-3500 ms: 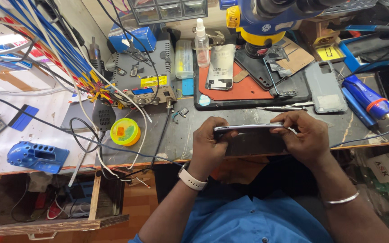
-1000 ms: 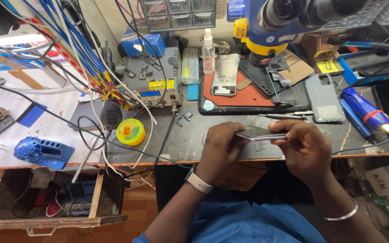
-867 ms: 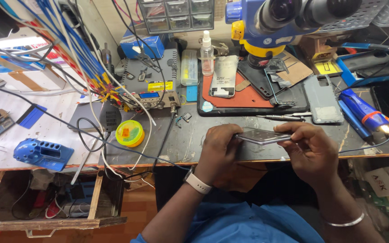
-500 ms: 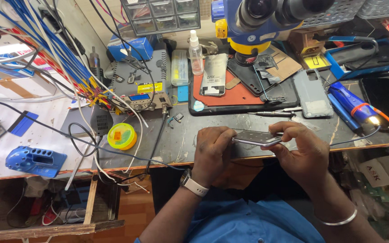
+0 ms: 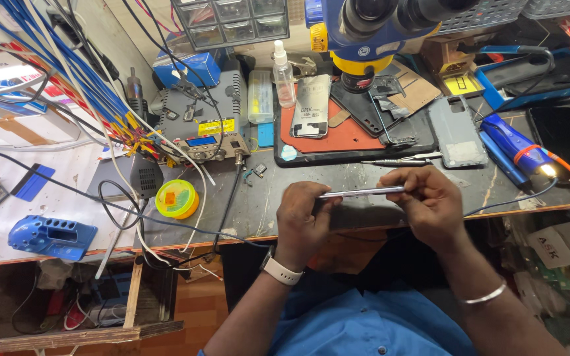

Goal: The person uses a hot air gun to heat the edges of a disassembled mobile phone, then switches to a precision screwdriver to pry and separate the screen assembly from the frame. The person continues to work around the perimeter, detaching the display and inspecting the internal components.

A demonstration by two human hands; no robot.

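Both of my hands hold a slim smartphone point(image 5: 361, 192) edge-on above the front of the grey workbench point(image 5: 252, 211). My left hand point(image 5: 303, 214) grips its left end, with a white wristwatch on that wrist. My right hand point(image 5: 427, 201) pinches the right end from above; a silver bangle sits on that forearm. The phone is turned so only its thin metallic side shows.
Behind my hands lie a red-and-black work mat point(image 5: 344, 135) with phone parts, tweezers point(image 5: 397, 160), a spray bottle point(image 5: 284, 66) and a microscope point(image 5: 377, 26). A grey phone back cover point(image 5: 455, 132) and a blue hot-air tool point(image 5: 516, 148) lie right. A yellow solder reel point(image 5: 176, 199), soldering station point(image 5: 209, 125), blue holder point(image 5: 51, 236) and cables fill the left.
The phone has been tipped from showing its dark face to lying edge-on between my hands. Both hands stay in front of the mat.
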